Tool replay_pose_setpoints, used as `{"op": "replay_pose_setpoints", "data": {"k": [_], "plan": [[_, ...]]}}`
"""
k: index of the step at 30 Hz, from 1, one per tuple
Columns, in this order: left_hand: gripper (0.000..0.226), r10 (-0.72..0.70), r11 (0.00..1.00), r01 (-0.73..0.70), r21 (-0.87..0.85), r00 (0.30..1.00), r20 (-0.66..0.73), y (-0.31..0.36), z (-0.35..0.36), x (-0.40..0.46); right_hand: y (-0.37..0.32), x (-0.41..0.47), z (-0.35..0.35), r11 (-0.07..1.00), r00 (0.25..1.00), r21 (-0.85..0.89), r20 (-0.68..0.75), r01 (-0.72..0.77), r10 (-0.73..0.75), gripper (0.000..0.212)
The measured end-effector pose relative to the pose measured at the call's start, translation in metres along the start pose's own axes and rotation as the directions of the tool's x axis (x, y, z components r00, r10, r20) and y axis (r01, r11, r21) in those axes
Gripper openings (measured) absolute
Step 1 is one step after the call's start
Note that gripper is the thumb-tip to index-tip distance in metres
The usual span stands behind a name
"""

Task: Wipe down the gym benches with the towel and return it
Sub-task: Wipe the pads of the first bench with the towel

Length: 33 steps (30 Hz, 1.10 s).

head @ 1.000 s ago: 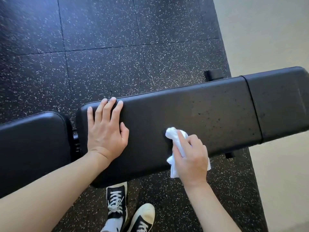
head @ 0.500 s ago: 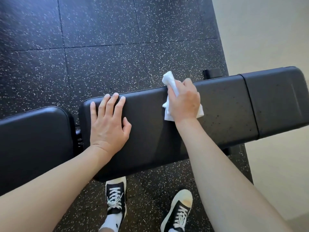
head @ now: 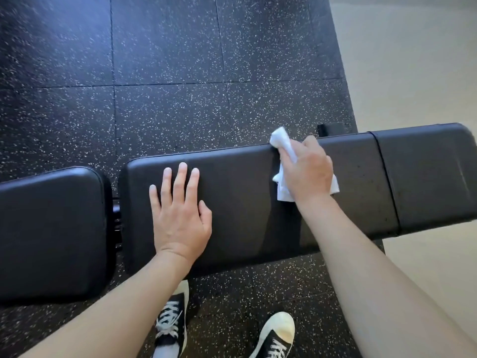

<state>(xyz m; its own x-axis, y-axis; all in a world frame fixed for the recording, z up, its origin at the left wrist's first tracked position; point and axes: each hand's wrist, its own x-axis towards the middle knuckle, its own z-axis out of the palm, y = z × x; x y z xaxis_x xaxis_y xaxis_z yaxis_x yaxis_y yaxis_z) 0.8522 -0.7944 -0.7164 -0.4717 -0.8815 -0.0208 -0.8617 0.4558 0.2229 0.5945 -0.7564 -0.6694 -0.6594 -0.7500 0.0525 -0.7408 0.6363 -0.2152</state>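
Black rubber floor tiles flecked with pale specks fill most of the frame, their seams running as thin straight lines that cross in the upper middle. Along the right side the tiling ends at a straight edge, and a smooth, pale beige floor takes over from the upper right corner down to the lower right. Soft, even light falls over both surfaces, with a faint bluish sheen on the dark tiles toward the upper left.
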Motion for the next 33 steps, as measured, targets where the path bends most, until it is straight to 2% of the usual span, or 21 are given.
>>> {"op": "replay_pose_setpoints", "data": {"k": [1,3,7,11,13,15,18,20,23,25,27,30,33], "plan": [[0.068,-0.002,1.000,0.002,0.014,1.000,-0.005,0.000,0.002,0.001,-0.002,0.013,0.005,0.998,0.998,0.021,-0.009,-0.062,0.062,0.037],[0.069,-0.007,1.000,0.007,0.028,1.000,-0.018,-0.001,0.005,0.000,-0.030,0.017,0.018,0.999,0.999,0.025,-0.008,-0.043,0.043,0.041],[0.070,-0.002,0.999,0.003,0.038,0.999,-0.037,0.000,0.007,0.000,-0.101,-0.029,0.029,0.980,0.986,0.143,0.069,0.141,-0.152,0.018],[0.070,-0.011,1.000,0.012,0.027,0.998,-0.054,0.001,0.005,0.000,-0.059,-0.030,0.017,0.970,0.973,0.092,0.010,0.227,-0.229,0.010],[0.069,-0.007,1.000,0.008,0.028,0.998,-0.066,0.001,0.007,0.000,-0.017,-0.016,0.011,0.990,0.989,0.023,-0.055,0.141,-0.139,0.011],[0.069,-0.002,1.000,0.005,0.030,0.997,-0.078,0.000,0.008,0.001,0.017,-0.002,0.006,1.000,0.999,0.013,-0.049,0.009,-0.009,0.020],[0.070,-0.003,1.000,0.005,0.030,0.998,-0.061,0.000,0.006,0.001,0.012,-0.001,0.011,0.990,0.990,0.095,-0.077,-0.108,0.115,0.021],[0.070,-0.011,0.999,0.012,0.029,0.999,-0.050,0.001,0.005,-0.001,-0.026,-0.018,0.019,0.996,0.996,0.081,-0.089,-0.021,0.029,0.014],[0.071,-0.025,1.000,0.025,0.013,0.999,-0.038,0.002,0.003,0.001,-0.086,-0.053,0.035,0.958,0.971,0.157,-0.054,0.239,-0.233,0.021],[0.071,-0.035,0.999,0.035,0.003,0.999,-0.032,0.002,0.003,0.002,-0.098,-0.071,0.039,0.936,0.957,0.203,-0.023,0.287,-0.288,0.026],[0.070,-0.030,1.000,0.030,-0.002,0.999,-0.029,0.002,0.003,0.001,-0.082,-0.082,0.037,0.927,0.948,0.202,-0.028,0.316,-0.317,0.027],[0.069,-0.018,1.000,0.019,0.012,0.999,-0.039,0.001,0.004,0.000,-0.023,-0.091,0.031,0.916,0.927,0.146,-0.079,0.374,-0.366,0.028],[0.069,-0.016,1.000,0.016,0.021,0.999,-0.042,0.002,0.004,0.001,0.040,-0.099,0.019,0.963,0.967,0.131,-0.129,0.236,-0.219,0.024]]}}
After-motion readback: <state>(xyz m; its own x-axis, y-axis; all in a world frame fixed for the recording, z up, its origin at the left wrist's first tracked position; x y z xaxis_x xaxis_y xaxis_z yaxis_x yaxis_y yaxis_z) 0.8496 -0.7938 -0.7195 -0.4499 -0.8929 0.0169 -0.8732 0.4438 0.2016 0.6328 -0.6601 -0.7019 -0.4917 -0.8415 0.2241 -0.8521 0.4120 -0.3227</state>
